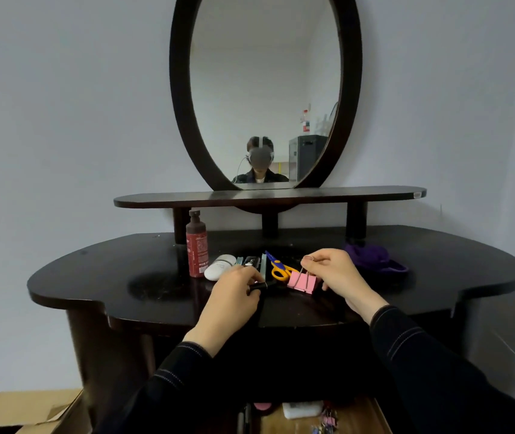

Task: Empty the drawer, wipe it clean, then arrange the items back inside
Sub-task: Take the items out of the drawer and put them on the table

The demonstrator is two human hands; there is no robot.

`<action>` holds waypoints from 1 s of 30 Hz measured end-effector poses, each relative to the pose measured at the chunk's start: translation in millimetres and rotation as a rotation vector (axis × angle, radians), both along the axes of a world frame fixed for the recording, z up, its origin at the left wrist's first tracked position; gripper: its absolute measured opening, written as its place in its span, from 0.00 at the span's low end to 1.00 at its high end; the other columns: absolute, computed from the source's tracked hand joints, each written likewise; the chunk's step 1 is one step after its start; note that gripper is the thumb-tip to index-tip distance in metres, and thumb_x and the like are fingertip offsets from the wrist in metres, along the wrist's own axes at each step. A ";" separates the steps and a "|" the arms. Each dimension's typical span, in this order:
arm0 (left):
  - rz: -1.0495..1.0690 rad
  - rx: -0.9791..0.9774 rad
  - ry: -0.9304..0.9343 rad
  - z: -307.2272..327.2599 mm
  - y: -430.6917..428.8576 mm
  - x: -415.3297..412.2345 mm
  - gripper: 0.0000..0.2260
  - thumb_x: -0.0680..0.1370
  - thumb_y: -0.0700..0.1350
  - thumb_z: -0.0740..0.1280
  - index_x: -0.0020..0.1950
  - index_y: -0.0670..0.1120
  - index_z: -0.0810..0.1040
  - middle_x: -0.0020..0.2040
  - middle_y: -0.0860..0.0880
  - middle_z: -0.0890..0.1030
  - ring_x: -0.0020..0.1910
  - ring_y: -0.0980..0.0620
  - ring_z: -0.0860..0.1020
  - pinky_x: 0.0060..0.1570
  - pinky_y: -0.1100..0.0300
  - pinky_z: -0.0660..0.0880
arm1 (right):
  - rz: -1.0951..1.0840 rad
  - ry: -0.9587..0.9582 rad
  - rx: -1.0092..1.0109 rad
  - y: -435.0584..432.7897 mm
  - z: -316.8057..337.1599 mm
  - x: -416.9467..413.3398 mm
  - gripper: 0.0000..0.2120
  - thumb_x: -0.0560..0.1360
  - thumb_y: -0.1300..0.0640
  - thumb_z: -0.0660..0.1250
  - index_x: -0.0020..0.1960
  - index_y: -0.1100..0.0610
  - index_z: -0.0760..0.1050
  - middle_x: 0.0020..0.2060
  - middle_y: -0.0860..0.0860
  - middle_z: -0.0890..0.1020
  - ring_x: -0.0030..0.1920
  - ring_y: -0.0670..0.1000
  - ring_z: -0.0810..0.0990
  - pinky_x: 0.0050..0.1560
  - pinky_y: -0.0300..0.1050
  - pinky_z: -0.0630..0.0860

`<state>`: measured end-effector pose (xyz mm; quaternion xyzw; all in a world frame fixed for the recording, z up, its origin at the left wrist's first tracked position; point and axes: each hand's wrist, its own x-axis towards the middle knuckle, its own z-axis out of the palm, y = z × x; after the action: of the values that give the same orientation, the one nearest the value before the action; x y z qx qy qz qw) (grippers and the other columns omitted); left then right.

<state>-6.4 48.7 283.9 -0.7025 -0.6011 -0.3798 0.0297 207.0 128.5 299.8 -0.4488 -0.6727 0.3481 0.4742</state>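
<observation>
My left hand (234, 296) grips a small black tube (261, 286) just above the dark dressing tabletop (93, 277). My right hand (334, 274) pinches the wire handle of a pink binder clip (302, 282) that touches the tabletop. Behind them lie orange-handled scissors (281, 268), a white oval case (220, 267), a black and teal flat item (253, 263) and a red bottle (196, 245) standing upright. The open drawer (359, 418) shows at the bottom edge, with a white block (301, 408), a pink item (262, 406) and small clips (328, 419) inside, partly hidden by my sleeves.
A purple cloth (372, 258) lies at the back right of the tabletop. A raised shelf (268, 197) and an oval mirror (265, 89) stand behind. A cardboard box (21, 411) sits on the floor at the lower left.
</observation>
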 end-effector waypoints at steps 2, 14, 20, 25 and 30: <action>0.003 0.016 -0.075 -2.2 -5.3 -2.7 0.11 0.73 0.37 0.70 0.52 0.50 0.81 0.47 0.58 0.77 0.42 0.64 0.75 0.40 0.78 0.68 | -0.034 0.054 -0.009 -1.1 -0.8 2.7 0.06 0.78 0.52 0.70 0.49 0.53 0.83 0.39 0.50 0.86 0.36 0.45 0.81 0.27 0.36 0.73; 0.175 0.155 -0.054 -9.9 -18.7 -2.4 0.09 0.72 0.39 0.73 0.52 0.45 0.81 0.50 0.50 0.75 0.53 0.50 0.72 0.47 0.66 0.66 | -0.220 0.198 -0.048 -2.4 -5.8 11.0 0.07 0.79 0.60 0.67 0.45 0.52 0.82 0.36 0.51 0.82 0.31 0.43 0.77 0.26 0.35 0.74; 0.233 0.355 -0.057 -31.7 -53.0 -1.7 0.12 0.74 0.42 0.73 0.56 0.44 0.79 0.54 0.47 0.75 0.52 0.46 0.72 0.52 0.53 0.72 | -0.212 0.201 0.054 -41.5 -11.2 20.4 0.09 0.78 0.63 0.64 0.46 0.53 0.81 0.39 0.52 0.83 0.36 0.45 0.81 0.31 0.36 0.77; 0.096 0.582 -0.052 -84.1 -88.2 -4.6 0.06 0.77 0.40 0.67 0.53 0.42 0.79 0.56 0.48 0.75 0.58 0.48 0.73 0.60 0.55 0.69 | -0.152 0.045 0.419 -102.4 -40.1 18.7 0.09 0.77 0.65 0.67 0.48 0.53 0.81 0.42 0.44 0.83 0.45 0.44 0.81 0.44 0.33 0.76; -0.133 0.300 0.115 -164.2 -102.7 4.6 0.05 0.78 0.40 0.65 0.51 0.44 0.79 0.52 0.50 0.75 0.50 0.50 0.75 0.48 0.57 0.74 | -0.068 0.006 0.674 -130.7 -85.2 23.5 0.07 0.76 0.65 0.66 0.47 0.56 0.80 0.45 0.44 0.80 0.49 0.49 0.79 0.49 0.36 0.73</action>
<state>-1.8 -54.1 119.8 -0.7491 -0.4870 -0.4255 0.1435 230.5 -2.2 214.6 -0.2879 -0.7331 0.0915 0.6094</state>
